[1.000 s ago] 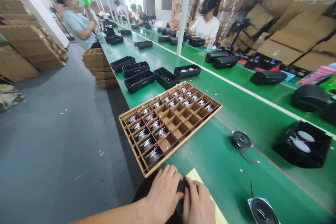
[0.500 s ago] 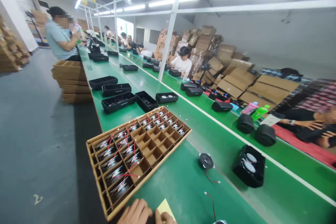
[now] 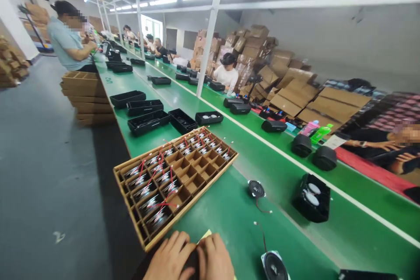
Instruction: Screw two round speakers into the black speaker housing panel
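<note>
At the bottom edge my left hand [image 3: 172, 256] and my right hand [image 3: 216, 256] are close together, fingers bent over a dark thing [image 3: 193, 267] that they mostly hide. I cannot make out what it is. A piece of yellow paper [image 3: 205, 235] pokes out beyond my right hand's fingers. Just past my left hand lies a cardboard tray [image 3: 129, 211] with dividers, holding several loudspeakers with red wires. To the right, a round loudspeaker [image 3: 275, 266] lies on the green table, and another loudspeaker [image 3: 256, 189] rests farther off.
A black housing with two white discs [image 3: 313, 199] is on the right. Several open black housings [image 3: 148, 122] stand beyond the tray. A black object [image 3: 367, 274] enters at bottom right. A white post [image 3: 210, 35] rises mid-table. Co-workers sit along both sides, one person's hands [image 3: 398, 159] at far right.
The view has tipped downward, bringing more of both hands and the nearer loudspeaker into sight. My right hand has come over the yellow paper, covering more of it.
</note>
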The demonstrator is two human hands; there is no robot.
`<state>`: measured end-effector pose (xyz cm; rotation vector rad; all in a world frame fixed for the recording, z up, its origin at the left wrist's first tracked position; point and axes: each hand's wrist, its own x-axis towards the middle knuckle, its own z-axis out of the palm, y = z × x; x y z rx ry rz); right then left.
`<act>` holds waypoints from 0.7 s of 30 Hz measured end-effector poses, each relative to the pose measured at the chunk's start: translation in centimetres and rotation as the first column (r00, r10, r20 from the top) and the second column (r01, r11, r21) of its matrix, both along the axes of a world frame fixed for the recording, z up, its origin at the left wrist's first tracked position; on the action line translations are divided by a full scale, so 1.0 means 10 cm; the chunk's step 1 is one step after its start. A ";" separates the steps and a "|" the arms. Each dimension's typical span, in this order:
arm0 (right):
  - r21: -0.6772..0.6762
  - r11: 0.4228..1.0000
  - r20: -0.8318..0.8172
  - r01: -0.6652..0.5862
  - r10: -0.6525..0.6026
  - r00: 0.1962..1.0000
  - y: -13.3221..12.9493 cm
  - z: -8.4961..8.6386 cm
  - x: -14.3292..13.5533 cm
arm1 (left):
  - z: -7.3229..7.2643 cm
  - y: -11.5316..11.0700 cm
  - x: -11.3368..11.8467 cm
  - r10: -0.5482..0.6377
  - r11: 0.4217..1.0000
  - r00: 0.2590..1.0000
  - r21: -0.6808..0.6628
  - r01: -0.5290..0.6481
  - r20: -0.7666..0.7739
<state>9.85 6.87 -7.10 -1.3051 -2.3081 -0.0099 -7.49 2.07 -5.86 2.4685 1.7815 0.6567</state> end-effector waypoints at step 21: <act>-0.254 0.965 -0.322 -0.070 -0.016 0.947 -0.09 0.10 0.02 | 0.30 -0.17 0.06 0.047 0.983 0.992 -0.179 -0.025 0.115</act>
